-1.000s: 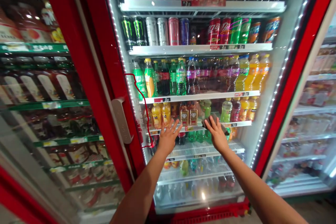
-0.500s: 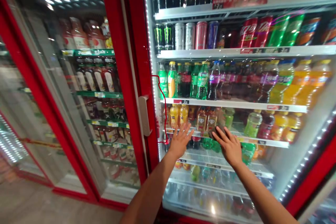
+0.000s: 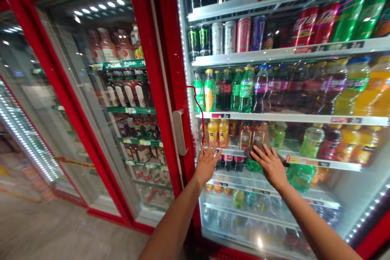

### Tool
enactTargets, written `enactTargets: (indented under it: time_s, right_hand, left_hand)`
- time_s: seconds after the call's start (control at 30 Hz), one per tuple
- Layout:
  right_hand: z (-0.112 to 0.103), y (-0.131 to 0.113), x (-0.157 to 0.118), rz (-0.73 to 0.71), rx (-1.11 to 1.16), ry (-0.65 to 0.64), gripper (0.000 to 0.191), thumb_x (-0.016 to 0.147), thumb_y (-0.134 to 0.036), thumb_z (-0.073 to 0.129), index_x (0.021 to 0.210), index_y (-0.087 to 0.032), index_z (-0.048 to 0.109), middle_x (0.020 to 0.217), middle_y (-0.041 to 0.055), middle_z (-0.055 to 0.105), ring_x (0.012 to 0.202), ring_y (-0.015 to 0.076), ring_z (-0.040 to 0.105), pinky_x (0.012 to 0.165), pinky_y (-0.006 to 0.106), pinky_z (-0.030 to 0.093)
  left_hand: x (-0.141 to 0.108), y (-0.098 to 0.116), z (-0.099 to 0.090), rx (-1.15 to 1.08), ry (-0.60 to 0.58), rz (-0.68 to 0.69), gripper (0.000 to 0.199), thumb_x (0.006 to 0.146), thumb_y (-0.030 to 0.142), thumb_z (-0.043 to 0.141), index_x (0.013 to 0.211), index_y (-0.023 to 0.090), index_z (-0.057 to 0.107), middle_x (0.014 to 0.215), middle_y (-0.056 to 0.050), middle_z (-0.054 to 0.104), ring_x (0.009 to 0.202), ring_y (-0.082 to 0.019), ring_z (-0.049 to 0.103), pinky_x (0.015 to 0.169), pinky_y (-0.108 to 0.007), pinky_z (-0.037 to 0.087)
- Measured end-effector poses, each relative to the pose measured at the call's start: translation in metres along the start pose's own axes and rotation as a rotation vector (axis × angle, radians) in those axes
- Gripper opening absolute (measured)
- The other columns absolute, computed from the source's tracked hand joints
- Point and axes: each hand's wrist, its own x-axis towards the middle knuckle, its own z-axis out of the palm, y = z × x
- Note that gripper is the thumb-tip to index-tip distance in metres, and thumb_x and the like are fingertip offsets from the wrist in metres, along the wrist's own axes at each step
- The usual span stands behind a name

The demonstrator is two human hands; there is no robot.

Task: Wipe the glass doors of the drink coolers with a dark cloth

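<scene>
My left hand (image 3: 207, 164) rests with its fingers spread on the glass door (image 3: 231, 221) of a drinks fridge, holding nothing. To its right, my right hand (image 3: 272, 165) presses a dark grey cloth (image 3: 253, 151) flat against the same glass. The cloth shows beyond the fingertips and partly to the right of the hand. Behind the glass near my hands are small orange juice bottles (image 3: 223, 134) and brown-labelled bottles (image 3: 245, 135) on a shelf. A white door handle (image 3: 180, 132) is left of my left hand.
Red door frames (image 3: 170, 69) stand around the glass. Shelves above hold cans (image 3: 243, 35) and soda bottles (image 3: 246, 89). Further left is another glass-door fridge with green-edged shelves (image 3: 131, 110). A grey floor (image 3: 61, 227) lies at the lower left.
The view has turned left and come nearer the glass, so the fridges appear shifted right. My right hand and the cloth have moved slightly right in the picture; more of the cloth shows.
</scene>
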Motion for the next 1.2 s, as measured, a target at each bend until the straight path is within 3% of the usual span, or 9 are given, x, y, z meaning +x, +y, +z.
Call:
enactTargets:
  time_s: [0.17,0.3,0.47,0.57,0.73,0.83,0.97,1.07,1.2]
  right_hand:
    - [0.023,-0.046,0.049,0.216,-0.027,0.140,0.082,0.089,-0.003,0.047,0.162,-0.031,0.024,0.170,0.0024,0.019,0.157,0.0370,-0.003,0.120,0.070,0.028]
    - [0.046,-0.093,0.057,0.090,-0.084,0.021,0.081,0.087,-0.001,0.049,0.160,-0.033,0.031,0.169,-0.0010,0.022,0.158,0.0349,0.003,0.122,0.064,0.030]
    - [0.045,-0.083,0.028,0.029,-0.131,-0.029,0.088,0.083,0.006,0.042,0.160,-0.037,0.030,0.167,-0.0035,0.029,0.158,0.0290,0.009,0.122,0.062,0.032]
    - [0.043,-0.088,0.051,0.156,-0.129,0.052,0.091,0.083,0.005,0.043,0.162,-0.034,0.022,0.170,-0.0006,0.017,0.157,0.0336,-0.002,0.120,0.067,0.032]
    - [0.069,-0.148,0.110,0.204,-0.131,0.083,0.088,0.082,0.003,0.048,0.162,-0.030,0.027,0.171,0.0012,0.006,0.156,0.0378,-0.009,0.118,0.070,0.031]
    - [0.082,-0.165,0.101,0.049,-0.141,-0.016,0.078,0.086,0.000,0.049,0.157,-0.032,0.039,0.169,0.0001,0.021,0.158,0.0350,0.002,0.119,0.065,0.035]
    - [0.076,-0.148,0.078,-0.020,-0.139,-0.050,0.076,0.088,0.001,0.047,0.156,-0.033,0.040,0.167,-0.0001,0.028,0.158,0.0303,0.007,0.119,0.063,0.037]
    - [0.072,-0.147,0.098,0.111,-0.112,0.055,0.083,0.085,0.004,0.044,0.159,-0.032,0.032,0.169,0.0015,0.020,0.157,0.0320,-0.003,0.118,0.069,0.034]
    - [0.086,-0.181,0.139,0.203,-0.098,0.152,0.082,0.086,0.004,0.044,0.160,-0.029,0.031,0.170,0.0053,0.016,0.157,0.0360,-0.004,0.115,0.073,0.034]
  left_hand:
    - [-0.011,-0.031,0.005,0.008,0.038,0.028,0.088,0.084,0.018,0.062,0.162,0.029,0.023,0.171,-0.007,0.010,0.159,-0.028,0.010,0.129,-0.057,0.006]
    - [-0.018,-0.054,0.010,0.017,0.088,0.053,0.086,0.085,0.016,0.060,0.162,0.028,0.024,0.171,-0.004,0.011,0.159,-0.026,0.011,0.130,-0.055,0.003]
    - [-0.030,-0.087,0.016,0.034,0.138,0.091,0.084,0.085,0.009,0.053,0.162,0.026,0.024,0.170,-0.003,0.014,0.158,-0.022,0.011,0.130,-0.053,0.004]
    - [-0.036,-0.104,0.018,0.036,0.206,0.105,0.081,0.085,0.005,0.050,0.160,0.025,0.029,0.170,-0.003,0.017,0.158,-0.021,0.013,0.131,-0.049,0.006]
    - [-0.037,-0.121,0.021,0.006,0.285,0.149,0.081,0.085,0.003,0.052,0.160,0.026,0.031,0.169,-0.003,0.017,0.158,-0.021,0.013,0.131,-0.044,0.014]
    - [-0.038,-0.125,0.022,-0.002,0.309,0.175,0.080,0.086,0.004,0.051,0.160,0.024,0.029,0.169,-0.004,0.019,0.158,-0.019,0.013,0.130,-0.042,0.016]
    - [-0.044,-0.135,0.021,0.012,0.341,0.201,0.083,0.084,0.001,0.048,0.161,0.022,0.025,0.170,-0.004,0.019,0.158,-0.019,0.012,0.130,-0.041,0.018]
    - [-0.051,-0.143,0.019,0.028,0.355,0.237,0.084,0.083,0.000,0.046,0.162,0.018,0.023,0.170,-0.005,0.020,0.158,-0.018,0.012,0.130,-0.042,0.017]
    - [-0.057,-0.150,0.017,0.022,0.373,0.231,0.082,0.084,0.003,0.045,0.162,0.012,0.019,0.169,-0.006,0.022,0.158,-0.019,0.011,0.131,-0.041,0.016]
